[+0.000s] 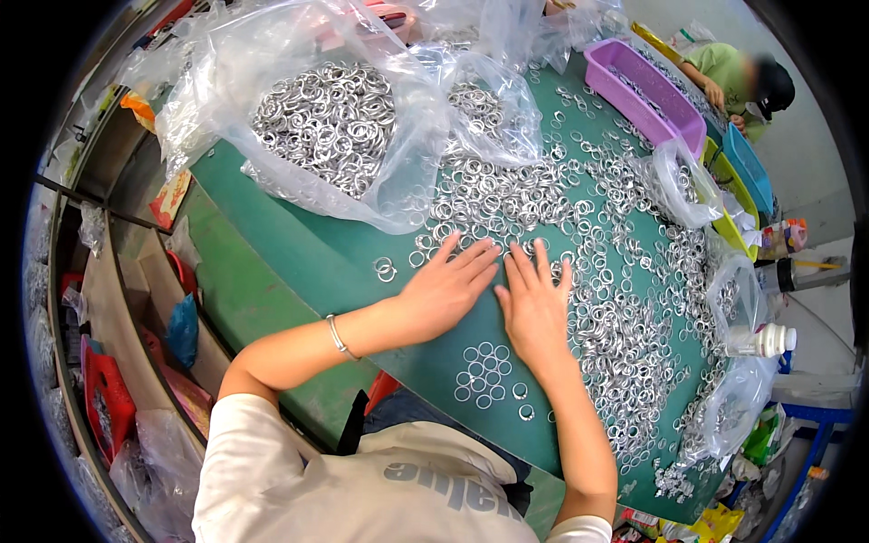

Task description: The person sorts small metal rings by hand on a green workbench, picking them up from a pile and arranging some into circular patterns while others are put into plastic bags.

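Observation:
Both palms face down at the near edge of a wide heap of silver metal rings (pixel 507 195) on a green table (pixel 339 253). My left hand (pixel 448 290) has its fingers stretched out, with the tips touching the edge of the heap. Beside it, my right hand (pixel 536 312) lies with fingers spread, its tips also at the rings; whatever is under the fingertips is hidden. Closer to my body, a flat cluster of rings (pixel 482 371) lies side by side in a single layer. Two loose rings (pixel 522 403) are just right of that cluster.
A clear plastic bag (pixel 398 195) full of rings stands open at the back left, a smaller bag (pixel 520 122) beside it. Along the right edge are a purple basket (pixel 647 104), plastic bags and a white bottle (pixel 762 340). A person (pixel 724 77) works at the far right.

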Motion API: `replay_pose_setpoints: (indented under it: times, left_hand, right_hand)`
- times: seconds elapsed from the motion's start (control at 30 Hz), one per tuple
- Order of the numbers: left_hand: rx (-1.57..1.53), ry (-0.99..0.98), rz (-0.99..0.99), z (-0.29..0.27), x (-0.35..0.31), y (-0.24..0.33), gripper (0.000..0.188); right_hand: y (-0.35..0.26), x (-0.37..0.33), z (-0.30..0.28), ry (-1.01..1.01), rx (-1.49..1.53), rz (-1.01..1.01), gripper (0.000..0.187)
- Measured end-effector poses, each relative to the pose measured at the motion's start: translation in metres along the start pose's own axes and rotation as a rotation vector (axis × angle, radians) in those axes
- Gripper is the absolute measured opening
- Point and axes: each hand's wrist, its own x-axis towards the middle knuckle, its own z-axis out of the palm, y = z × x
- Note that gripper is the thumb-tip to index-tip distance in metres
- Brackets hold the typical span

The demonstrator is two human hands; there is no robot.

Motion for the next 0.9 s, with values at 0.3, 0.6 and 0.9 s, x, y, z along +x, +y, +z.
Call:
replay_pose_setpoints:
  times: [0.3,0.6,0.9]
  left_hand:
    - [-0.101,0.043,-0.043,0.003,0.007,-0.008,0.055]
    - [-0.014,0.026,-0.064,0.010,0.035,-0.013,0.063]
    - [-0.296,-0.039,-0.072,-0.009,-0.004,-0.002,0.045]
  right_hand:
    - [-0.006,-0.008,-0.009,-0.037,0.158,0.036,0.037]
    - [0.003,0.015,-0.010,0.148,0.158,0.060,0.030]
    - [0.017,-0.008,-0.017,0.044,0.287,0.031,0.023]
